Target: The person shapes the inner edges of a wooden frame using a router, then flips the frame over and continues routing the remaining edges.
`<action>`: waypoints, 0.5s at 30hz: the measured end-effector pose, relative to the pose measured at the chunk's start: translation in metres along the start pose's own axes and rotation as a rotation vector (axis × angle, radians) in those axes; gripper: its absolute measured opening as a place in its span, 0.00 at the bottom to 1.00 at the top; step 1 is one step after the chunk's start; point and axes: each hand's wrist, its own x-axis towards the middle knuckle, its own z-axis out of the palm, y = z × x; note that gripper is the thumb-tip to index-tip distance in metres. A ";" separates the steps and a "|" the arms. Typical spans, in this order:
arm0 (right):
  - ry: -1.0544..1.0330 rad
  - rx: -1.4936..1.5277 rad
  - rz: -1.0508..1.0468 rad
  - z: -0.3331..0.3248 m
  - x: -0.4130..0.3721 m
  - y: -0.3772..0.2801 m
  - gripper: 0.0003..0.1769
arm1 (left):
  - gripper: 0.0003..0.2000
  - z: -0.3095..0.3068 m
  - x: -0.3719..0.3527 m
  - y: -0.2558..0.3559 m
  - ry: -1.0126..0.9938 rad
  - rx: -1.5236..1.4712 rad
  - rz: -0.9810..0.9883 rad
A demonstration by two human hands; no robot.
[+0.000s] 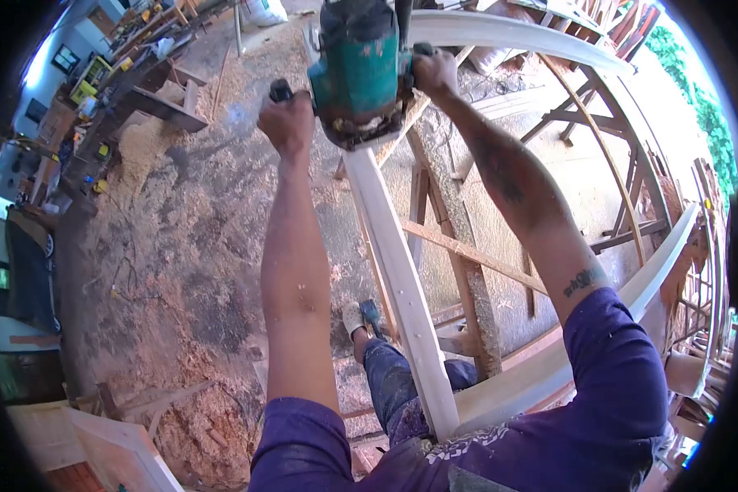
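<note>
The green handheld router is sitting on the far part of a long, pale wooden beam, which is running back toward the person's waist. The left hand is gripping the black side handle, its fingers curling round in a fist; the right hand is closing around the opposite handle, its fingers bending together. Both arms are reaching forward, the left nearly straight, the right angling inward from a slightly bent elbow. Wooden trestle framing is standing beside the beam, and wood shavings are covering much of the floor. Near the top edge, a white sack is standing, its contents not showing. Pale printing is crossing the purple shirt, too distorted to read; no brand is legible on the router.
</note>
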 end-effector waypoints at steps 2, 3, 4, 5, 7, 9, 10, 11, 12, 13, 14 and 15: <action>0.014 0.253 0.198 -0.032 -0.016 -0.018 0.10 | 0.12 -0.011 -0.016 0.005 -0.020 -0.046 -0.001; 0.055 0.492 0.393 -0.046 -0.022 -0.027 0.10 | 0.12 -0.015 -0.025 0.006 0.002 -0.049 -0.001; 0.136 0.401 0.164 -0.032 -0.030 -0.016 0.10 | 0.11 -0.018 -0.031 0.006 0.025 -0.051 -0.004; 0.094 0.227 0.108 -0.044 -0.035 -0.020 0.09 | 0.11 -0.025 -0.039 0.008 0.024 -0.053 0.002; -0.029 0.072 0.024 -0.069 -0.055 -0.027 0.08 | 0.11 -0.038 -0.057 0.010 -0.030 -0.093 -0.047; -0.051 -0.004 0.029 -0.083 -0.072 -0.032 0.07 | 0.11 -0.054 -0.077 0.021 -0.039 -0.093 -0.063; -0.078 -0.075 0.035 -0.089 -0.080 -0.035 0.07 | 0.10 -0.064 -0.088 0.026 -0.048 -0.088 -0.083; -0.080 -0.070 0.043 -0.098 -0.092 -0.039 0.07 | 0.10 -0.075 -0.099 0.030 -0.054 -0.081 -0.081; -0.101 -0.063 0.013 -0.108 -0.103 -0.040 0.07 | 0.10 -0.083 -0.110 0.034 -0.059 -0.090 -0.071; -0.124 -0.058 -0.016 -0.118 -0.114 -0.040 0.07 | 0.10 -0.090 -0.121 0.038 -0.066 -0.102 -0.063; -0.139 -0.050 0.032 -0.124 -0.126 -0.043 0.07 | 0.10 -0.097 -0.133 0.040 -0.072 -0.104 -0.060; -0.053 0.014 0.015 -0.129 -0.134 -0.044 0.07 | 0.10 -0.103 -0.141 0.041 -0.069 -0.131 -0.078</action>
